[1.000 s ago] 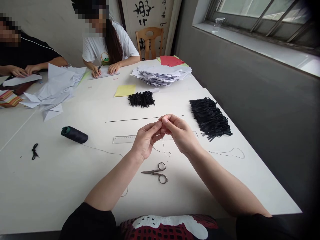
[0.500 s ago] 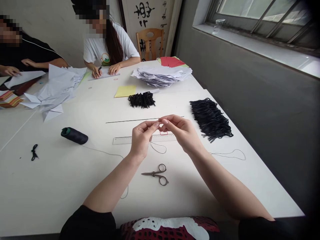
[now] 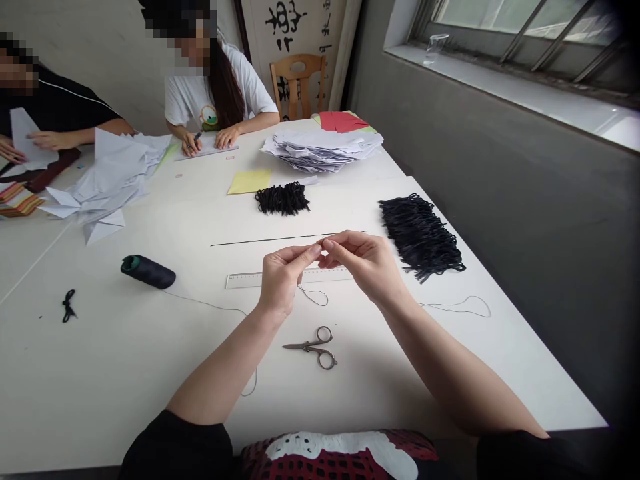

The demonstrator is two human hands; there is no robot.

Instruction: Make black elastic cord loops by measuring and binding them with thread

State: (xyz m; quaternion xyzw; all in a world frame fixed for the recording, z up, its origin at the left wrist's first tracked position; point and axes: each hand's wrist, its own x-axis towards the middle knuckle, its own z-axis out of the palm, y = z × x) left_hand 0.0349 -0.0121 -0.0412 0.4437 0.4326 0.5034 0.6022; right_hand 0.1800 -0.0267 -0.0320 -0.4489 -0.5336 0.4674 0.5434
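My left hand (image 3: 281, 277) and my right hand (image 3: 369, 268) meet fingertip to fingertip above the table, thumbs and forefingers pinched. A fine dark thread (image 3: 314, 291) comes from between them, its small loop hanging below my left hand. The bit inside the fingertips is too small to see. Beneath my hands lies a clear ruler (image 3: 244, 281), partly covered. Just behind runs a straight black cord (image 3: 260, 241). Closer to me rest metal scissors (image 3: 311, 346), blades pointing left. A spool of dark thread (image 3: 149, 271) lies on its side at left, thread trailing toward me.
Black looped cords form a small bundle (image 3: 283, 199) and a larger bundle (image 3: 423, 237). A knotted black cord (image 3: 69, 306) lies far left. Farther back are yellow paper (image 3: 249, 181) and stacked white paper (image 3: 323, 151). Two people sit across, one writing (image 3: 227, 137), one handling paper (image 3: 47, 140).
My fingertips have drawn closer together, still pinched. The hanging thread loop has shifted slightly. At the far left, the other person has lifted a white sheet off the table.
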